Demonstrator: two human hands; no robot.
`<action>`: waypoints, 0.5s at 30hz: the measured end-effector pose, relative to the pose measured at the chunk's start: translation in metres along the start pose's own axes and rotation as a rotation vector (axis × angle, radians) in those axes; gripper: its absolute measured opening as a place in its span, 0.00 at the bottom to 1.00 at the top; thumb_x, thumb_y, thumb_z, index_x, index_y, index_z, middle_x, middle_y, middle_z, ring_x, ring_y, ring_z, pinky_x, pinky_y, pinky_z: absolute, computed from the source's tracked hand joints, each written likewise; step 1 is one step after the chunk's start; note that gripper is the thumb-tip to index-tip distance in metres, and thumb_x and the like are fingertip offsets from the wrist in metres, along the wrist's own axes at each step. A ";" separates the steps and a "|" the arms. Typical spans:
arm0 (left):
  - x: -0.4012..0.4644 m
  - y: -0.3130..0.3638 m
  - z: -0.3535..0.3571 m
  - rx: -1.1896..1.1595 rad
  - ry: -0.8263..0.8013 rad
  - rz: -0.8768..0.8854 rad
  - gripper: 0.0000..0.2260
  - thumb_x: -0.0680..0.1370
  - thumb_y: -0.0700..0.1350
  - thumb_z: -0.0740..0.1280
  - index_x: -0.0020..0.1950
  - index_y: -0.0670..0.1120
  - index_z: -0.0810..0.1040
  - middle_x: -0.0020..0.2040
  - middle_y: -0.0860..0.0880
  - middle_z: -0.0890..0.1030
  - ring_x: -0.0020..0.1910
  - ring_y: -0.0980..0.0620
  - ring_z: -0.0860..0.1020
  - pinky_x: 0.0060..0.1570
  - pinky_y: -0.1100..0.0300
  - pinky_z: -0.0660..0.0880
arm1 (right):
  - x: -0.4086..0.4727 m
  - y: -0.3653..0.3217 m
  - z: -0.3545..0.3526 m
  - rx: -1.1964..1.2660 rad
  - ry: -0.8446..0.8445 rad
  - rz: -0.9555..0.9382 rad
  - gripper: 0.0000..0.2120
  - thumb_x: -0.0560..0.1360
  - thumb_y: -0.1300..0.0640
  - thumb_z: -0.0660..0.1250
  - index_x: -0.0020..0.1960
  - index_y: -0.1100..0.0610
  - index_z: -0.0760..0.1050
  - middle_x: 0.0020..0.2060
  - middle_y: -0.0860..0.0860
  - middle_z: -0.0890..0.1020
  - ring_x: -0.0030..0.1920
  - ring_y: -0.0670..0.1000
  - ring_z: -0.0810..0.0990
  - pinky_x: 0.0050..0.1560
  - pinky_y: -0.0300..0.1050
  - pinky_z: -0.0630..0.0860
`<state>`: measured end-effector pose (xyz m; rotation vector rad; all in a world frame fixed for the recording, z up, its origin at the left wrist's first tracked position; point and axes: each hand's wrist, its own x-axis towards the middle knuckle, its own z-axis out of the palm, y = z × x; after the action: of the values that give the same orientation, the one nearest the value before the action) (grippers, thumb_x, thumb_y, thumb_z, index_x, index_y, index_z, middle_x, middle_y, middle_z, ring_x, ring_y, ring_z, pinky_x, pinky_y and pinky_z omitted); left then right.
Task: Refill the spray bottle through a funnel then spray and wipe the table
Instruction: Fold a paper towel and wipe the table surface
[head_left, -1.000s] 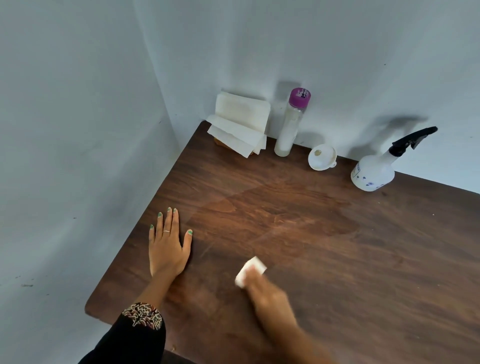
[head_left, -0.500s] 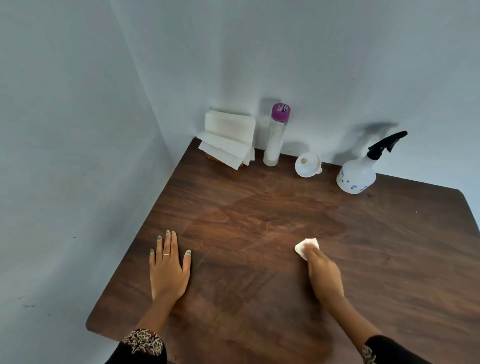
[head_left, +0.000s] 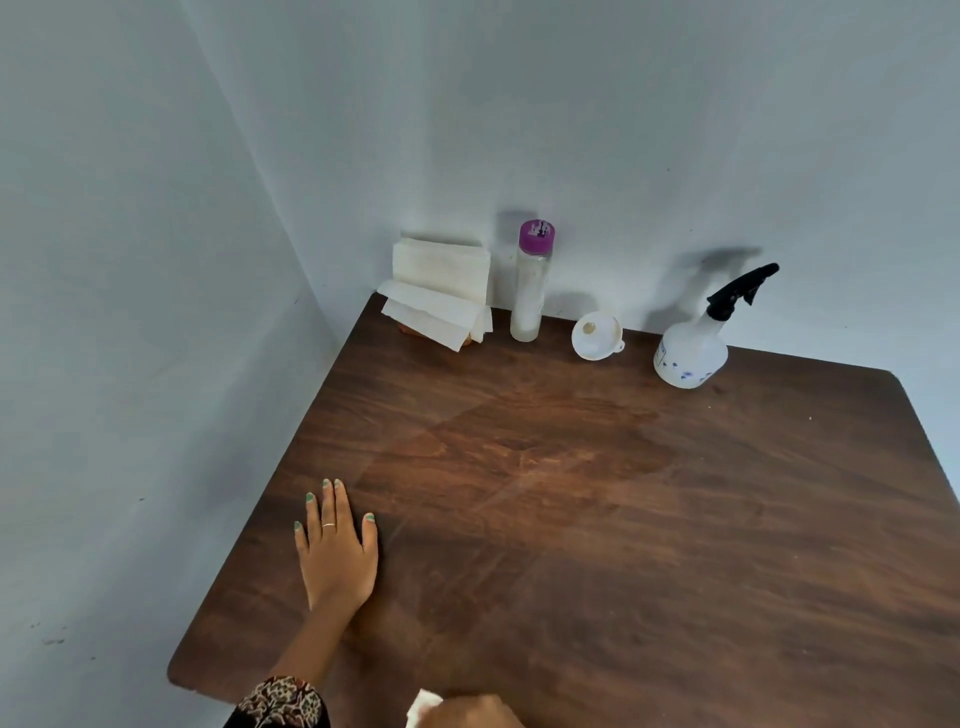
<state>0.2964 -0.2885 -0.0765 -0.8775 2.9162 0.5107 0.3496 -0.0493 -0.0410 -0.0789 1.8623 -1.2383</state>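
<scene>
Tissue wad (head_left: 423, 702): at table's (head_left: 675, 519) 6 o'clock edge under right hand (head_left: 467, 713), finger state indiscernible. Likely soft, light, tearable; press from above. Left hand (head_left: 337, 556) flat, fingers straight.

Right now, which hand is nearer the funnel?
Left. The left hand lies flat on the table, nearer than the funnel and to its left. The right hand grips a tissue at the table's near edge.

The bottom edge cuts off the right hand (head_left: 470, 713) and tissue (head_left: 422, 705).
</scene>
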 end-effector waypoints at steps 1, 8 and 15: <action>0.001 0.008 -0.004 -0.036 -0.015 -0.037 0.27 0.80 0.51 0.56 0.76 0.43 0.53 0.77 0.45 0.54 0.77 0.44 0.49 0.74 0.45 0.48 | -0.005 -0.009 -0.001 -0.045 -0.075 -0.029 0.10 0.76 0.50 0.66 0.40 0.39 0.83 0.37 0.40 0.84 0.43 0.35 0.76 0.58 0.35 0.73; -0.027 0.089 -0.031 -0.760 -0.267 -0.081 0.09 0.80 0.43 0.60 0.53 0.53 0.79 0.62 0.45 0.78 0.63 0.46 0.74 0.70 0.50 0.63 | -0.002 -0.046 -0.057 0.639 0.115 0.010 0.03 0.75 0.68 0.65 0.45 0.63 0.76 0.35 0.56 0.83 0.33 0.51 0.83 0.35 0.48 0.82; -0.054 0.153 -0.073 -1.039 -0.839 0.050 0.10 0.78 0.48 0.65 0.54 0.45 0.81 0.48 0.48 0.85 0.47 0.55 0.82 0.47 0.64 0.78 | -0.009 -0.080 -0.113 0.765 0.309 -0.134 0.05 0.76 0.65 0.64 0.50 0.63 0.78 0.42 0.58 0.83 0.40 0.52 0.82 0.39 0.46 0.82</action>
<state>0.2618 -0.1639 0.0458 -0.4075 1.7923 1.8960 0.2463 -0.0040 0.0407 0.4296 1.5198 -2.0683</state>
